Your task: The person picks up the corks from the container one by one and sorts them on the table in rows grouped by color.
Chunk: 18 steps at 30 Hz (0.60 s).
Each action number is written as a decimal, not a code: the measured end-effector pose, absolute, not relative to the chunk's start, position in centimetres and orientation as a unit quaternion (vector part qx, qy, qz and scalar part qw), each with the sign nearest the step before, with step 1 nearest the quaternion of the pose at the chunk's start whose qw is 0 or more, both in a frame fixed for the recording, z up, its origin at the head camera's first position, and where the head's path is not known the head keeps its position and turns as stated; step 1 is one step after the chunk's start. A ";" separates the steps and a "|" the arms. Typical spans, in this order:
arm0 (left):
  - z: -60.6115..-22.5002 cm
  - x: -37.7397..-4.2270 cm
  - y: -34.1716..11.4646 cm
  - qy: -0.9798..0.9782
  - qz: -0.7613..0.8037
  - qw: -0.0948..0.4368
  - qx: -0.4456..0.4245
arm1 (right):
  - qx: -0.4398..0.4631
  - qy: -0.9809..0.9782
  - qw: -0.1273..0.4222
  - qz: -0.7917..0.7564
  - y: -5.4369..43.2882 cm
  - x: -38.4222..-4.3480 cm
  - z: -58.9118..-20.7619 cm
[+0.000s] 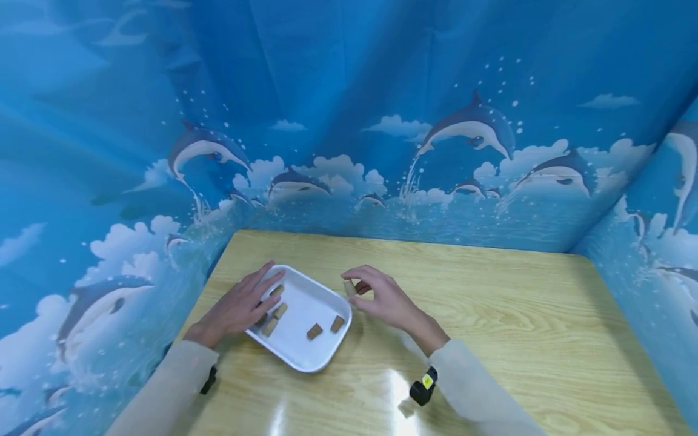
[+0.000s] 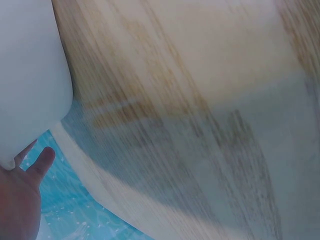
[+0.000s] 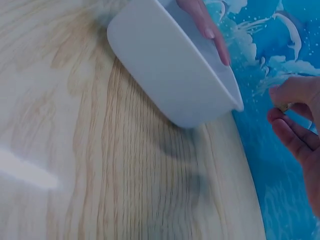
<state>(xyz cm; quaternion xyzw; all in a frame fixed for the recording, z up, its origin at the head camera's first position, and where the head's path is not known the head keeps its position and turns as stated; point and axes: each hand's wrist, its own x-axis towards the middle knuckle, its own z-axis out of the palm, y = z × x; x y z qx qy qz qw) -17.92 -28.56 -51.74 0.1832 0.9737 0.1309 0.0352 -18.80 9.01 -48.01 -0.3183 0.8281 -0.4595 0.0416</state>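
Observation:
A small pale cork (image 1: 349, 287) is pinched between the thumb and fingers of my right hand (image 1: 389, 301), just above the right rim of a white tray (image 1: 300, 297). My left hand (image 1: 240, 306) lies over the tray's left side, its fingers extended and spread across the rim. Beneath and beside those fingers lie several light corks (image 1: 269, 327), some partly covered. Two browner corks (image 1: 314, 331) rest near the tray's right end. In the right wrist view only a bit of the held cork (image 3: 285, 107) shows between the fingertips.
The tray stands on a wood-grain table (image 1: 491, 315), toward its left side. A blue curtain (image 1: 349, 91) printed with dolphins hangs around the table's back and sides. A black device with a yellow mark (image 1: 424, 386) sits at the right wrist.

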 end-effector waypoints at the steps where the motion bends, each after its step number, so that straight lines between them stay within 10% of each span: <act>1: -51.7 -17.9 -28.5 0.974 0.130 0.035 0.182 | -0.314 0.829 0.043 -0.461 9.2 -18.9 -48.1; 18: -51.6 -17.8 -28.5 0.975 0.127 0.042 0.176 | -0.228 0.858 0.047 -0.458 12.2 -19.0 -49.5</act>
